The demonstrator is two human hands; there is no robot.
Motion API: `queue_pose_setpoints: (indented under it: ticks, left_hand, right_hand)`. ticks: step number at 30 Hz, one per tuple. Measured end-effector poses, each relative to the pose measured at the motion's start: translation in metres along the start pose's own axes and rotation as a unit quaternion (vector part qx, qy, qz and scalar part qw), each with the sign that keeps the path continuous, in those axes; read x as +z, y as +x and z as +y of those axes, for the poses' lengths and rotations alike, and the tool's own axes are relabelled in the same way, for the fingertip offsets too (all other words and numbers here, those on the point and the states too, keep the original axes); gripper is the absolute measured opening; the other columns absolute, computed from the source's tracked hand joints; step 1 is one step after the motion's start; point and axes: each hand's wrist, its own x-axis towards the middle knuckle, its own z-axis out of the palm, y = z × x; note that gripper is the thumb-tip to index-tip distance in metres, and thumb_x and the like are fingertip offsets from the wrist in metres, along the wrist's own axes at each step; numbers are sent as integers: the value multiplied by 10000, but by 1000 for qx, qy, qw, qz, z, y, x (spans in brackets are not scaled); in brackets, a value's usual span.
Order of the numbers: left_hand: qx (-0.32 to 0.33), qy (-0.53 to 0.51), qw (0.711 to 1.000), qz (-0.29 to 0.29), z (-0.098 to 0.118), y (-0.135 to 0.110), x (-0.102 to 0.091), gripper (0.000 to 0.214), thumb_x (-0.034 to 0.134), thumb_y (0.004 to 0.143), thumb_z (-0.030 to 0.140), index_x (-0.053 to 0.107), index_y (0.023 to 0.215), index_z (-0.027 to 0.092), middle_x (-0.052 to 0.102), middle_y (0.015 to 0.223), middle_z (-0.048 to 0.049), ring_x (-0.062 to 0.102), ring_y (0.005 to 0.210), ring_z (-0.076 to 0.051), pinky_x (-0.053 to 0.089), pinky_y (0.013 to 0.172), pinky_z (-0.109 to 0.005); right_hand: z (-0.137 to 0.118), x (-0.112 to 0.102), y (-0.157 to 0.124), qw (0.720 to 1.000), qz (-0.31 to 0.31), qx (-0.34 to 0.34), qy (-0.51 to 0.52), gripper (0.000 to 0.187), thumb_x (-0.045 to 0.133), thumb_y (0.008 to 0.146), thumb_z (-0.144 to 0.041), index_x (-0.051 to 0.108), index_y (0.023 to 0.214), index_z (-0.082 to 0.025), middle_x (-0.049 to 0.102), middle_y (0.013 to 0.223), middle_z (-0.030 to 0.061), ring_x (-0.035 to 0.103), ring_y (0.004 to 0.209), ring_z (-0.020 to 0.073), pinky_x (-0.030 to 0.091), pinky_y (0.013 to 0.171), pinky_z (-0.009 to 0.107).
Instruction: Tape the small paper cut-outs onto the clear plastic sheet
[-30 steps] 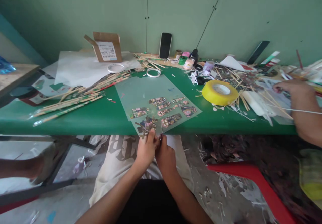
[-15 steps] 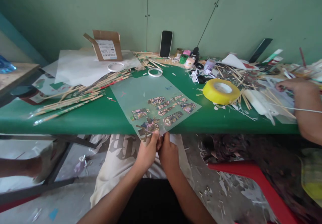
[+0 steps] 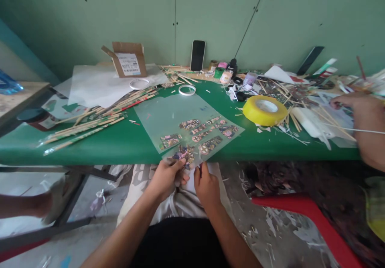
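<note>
A translucent plastic sheet (image 3: pixel 162 115) with several small printed pictures lies on the green table, its near corner reaching past the front edge. My left hand (image 3: pixel 167 176) pinches that near corner, thumb on top, beside a printed figure (image 3: pixel 185 153). Close by on the right, my right hand (image 3: pixel 208 185) is closed at the sheet's near edge. Something small and dark shows at its fingertips, too hidden to name. Both hands are above my lap, just in front of the table.
Bamboo sticks (image 3: pixel 87 128) lie left, near a cardboard box (image 3: pixel 128 61). A white ring (image 3: pixel 187 90) sits behind the sheet. Yellow tape roll (image 3: pixel 264 110), white glue gun (image 3: pixel 313 125) and scraps lie right, where another person's hand (image 3: pixel 351 101) works. A phone (image 3: pixel 197 55) leans on the wall.
My left hand has moved left along the sheet's near corner, away from my right hand. The hands were touching and are now apart. The view has shifted slightly.
</note>
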Motion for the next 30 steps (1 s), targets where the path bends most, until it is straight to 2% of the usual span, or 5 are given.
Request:
queue_pose_setpoints:
  ticks: [5,12,17,21,30]
  left_hand:
    - [58,-46,996,52,-7,2,12,276,783,598,338,628,684,126,670,592,-30,526,378,-101,428,362,-212]
    - [90,46,992,78,-11,-3,14,319,754,635,412,546,602,172,504,367,34,435,306,-98,336,328,-203]
    - [93,5,992,84,-15,-1,16,323,743,638,430,538,631,180,492,367,48,424,320,-88,332,351,-197]
    - [81,24,992,96,-14,-1,17,341,737,635,449,529,610,179,452,346,58,388,298,-77,281,338,-193]
    - [76,1,994,85,-11,-6,18,366,741,637,454,486,609,193,438,366,70,382,319,-64,264,350,-182]
  right_hand:
    - [-3,-1,-5,1000,-11,26,-13,437,262,991,-325,640,1017,-107,624,505,56,596,422,212,291,436,286]
    - [-4,-3,6,997,-54,54,-21,410,279,964,-300,642,1020,-117,636,527,78,589,442,222,271,455,289]
    - [-5,-11,8,993,-91,65,44,394,269,967,-320,621,1009,-146,677,608,87,621,502,229,277,478,292]
    - [-6,-17,5,983,-115,67,124,367,269,976,-326,605,954,-180,711,699,85,654,563,220,300,498,282]
    - [-10,-16,7,981,-118,87,131,384,287,966,-328,631,1036,-170,716,721,87,652,584,221,309,505,279]
